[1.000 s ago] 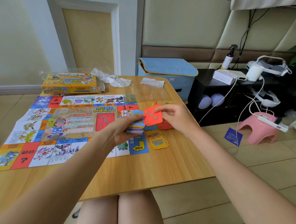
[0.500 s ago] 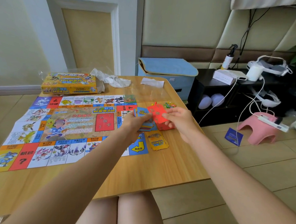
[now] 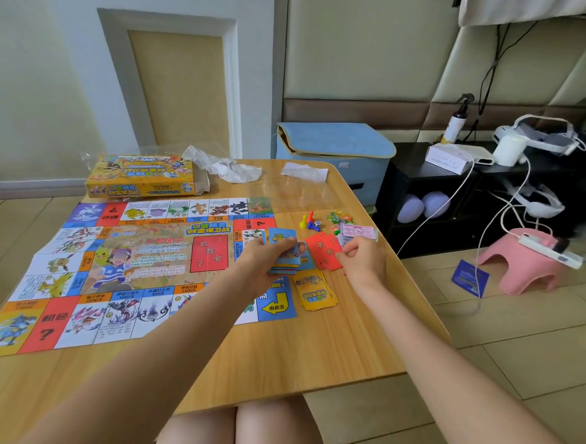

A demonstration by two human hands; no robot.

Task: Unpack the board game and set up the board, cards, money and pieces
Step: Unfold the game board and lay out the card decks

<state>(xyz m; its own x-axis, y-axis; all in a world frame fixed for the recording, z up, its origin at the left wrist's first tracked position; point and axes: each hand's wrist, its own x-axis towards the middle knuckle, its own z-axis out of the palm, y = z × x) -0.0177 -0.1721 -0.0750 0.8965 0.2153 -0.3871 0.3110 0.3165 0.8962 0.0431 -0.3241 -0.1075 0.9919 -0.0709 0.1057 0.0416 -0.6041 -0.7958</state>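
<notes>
- The wooden table [image 3: 277,351] fills the lower left and centre of the frame; the game board [image 3: 117,269] lies unfolded flat across its left half
- The yellow game box [image 3: 143,177] sits at the table's upper left edge, just beyond the board; crumpled plastic wrap [image 3: 226,168] lies to its right
- The left hand [image 3: 265,258] at centre frame has its grip closed round a stack of blue cards [image 3: 284,255] over the board's right edge
- The right hand [image 3: 363,260], just right of it, pinches a red card [image 3: 324,253] lying on a red pile
- A yellow card pile [image 3: 314,291] lies below the hands; paper money [image 3: 358,232] and small coloured pawns [image 3: 309,220] lie above them
</notes>
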